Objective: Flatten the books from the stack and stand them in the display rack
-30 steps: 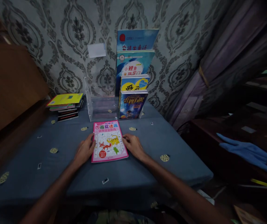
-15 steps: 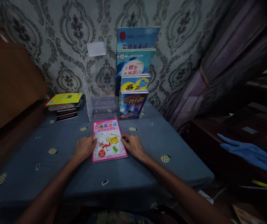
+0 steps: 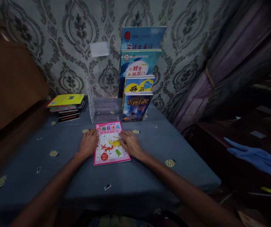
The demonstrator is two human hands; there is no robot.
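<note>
left hand (image 3: 89, 142) and right hand (image 3: 131, 144) apart, loosely laid along a pink book (image 3: 109, 145), clear rack (image 3: 104, 115) just beyond, 4 upright book covers (image 3: 136, 105), yellow-topped stack (image 3: 68, 100) leftward

Pink-bordered book (image 3: 109, 156), grey damask-patterned wallpaper (image 3: 55, 60), blue-grey tablecloth (image 3: 78, 183) with yellow dotted motifs, purple curtain (image 3: 194, 85)

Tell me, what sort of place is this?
Probably a room in a home, perhaps a reading corner, though I can't be certain. Ornate patterned wallpaper, a tied-back curtain and a cloth-covered table with books on it suggest so.
</note>
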